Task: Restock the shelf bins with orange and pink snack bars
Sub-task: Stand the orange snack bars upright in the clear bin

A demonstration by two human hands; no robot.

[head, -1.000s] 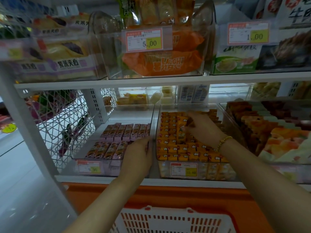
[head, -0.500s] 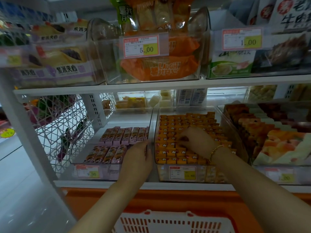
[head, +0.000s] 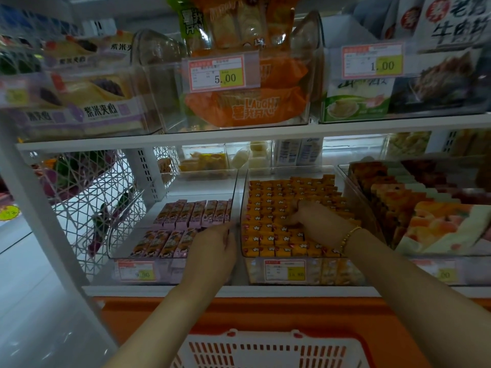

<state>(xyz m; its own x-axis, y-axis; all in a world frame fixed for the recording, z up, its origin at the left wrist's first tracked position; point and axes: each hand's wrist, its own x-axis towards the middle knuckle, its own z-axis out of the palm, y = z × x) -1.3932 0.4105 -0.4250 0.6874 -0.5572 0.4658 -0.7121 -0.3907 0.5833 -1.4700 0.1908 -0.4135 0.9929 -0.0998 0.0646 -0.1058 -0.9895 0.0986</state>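
A clear bin (head: 240, 208) on the lower shelf is packed with rows of orange snack bars (head: 268, 229). My right hand (head: 316, 221) is inside it near the middle, fingers curled down onto a few bars. To its left, a second clear bin (head: 138, 251) holds two rows of pink snack bars (head: 191, 215) with bare floor behind them. My left hand (head: 212, 248) sits at that bin's front right corner, fingers curled over its right wall; the fingertips are hidden.
A red-and-white shopping basket (head: 265, 349) hangs below the orange shelf front. A bin of mixed cakes (head: 425, 208) stands to the right and a wire basket (head: 87, 197) to the left. The upper shelf (head: 239, 134) overhangs closely.
My right hand has drawn back from the rear of the orange bin toward its middle, staying down on the bars. My left hand has stayed at the pink bin's corner.
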